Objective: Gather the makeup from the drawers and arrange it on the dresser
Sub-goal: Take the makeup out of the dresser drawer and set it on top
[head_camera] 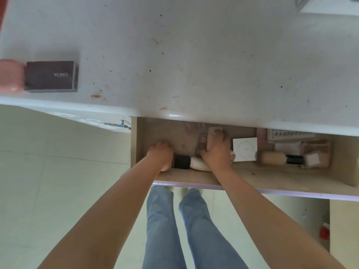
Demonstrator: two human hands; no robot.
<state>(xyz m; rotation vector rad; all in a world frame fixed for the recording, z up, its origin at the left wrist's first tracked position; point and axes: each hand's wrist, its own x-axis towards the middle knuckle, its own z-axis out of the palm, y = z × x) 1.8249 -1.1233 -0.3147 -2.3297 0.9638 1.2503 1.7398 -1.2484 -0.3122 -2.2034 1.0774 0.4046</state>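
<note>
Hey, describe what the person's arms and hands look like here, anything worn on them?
Both arms are bare from the frame edge to the wrist, with no sleeves in view. The left hand and right hand show no gloves, watch, bracelets or rings. Blue jeans cover the legs below.

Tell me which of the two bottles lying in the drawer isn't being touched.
The tan bottle with the black cap, lying on its side toward the right end of the drawer. The white bottle lies partly under the right hand.

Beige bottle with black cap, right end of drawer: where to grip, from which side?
Pinch the beige bottle across its round body, coming from above. It lies on its side, body bare on top, while a white box and clutter crowd both ends.
</note>
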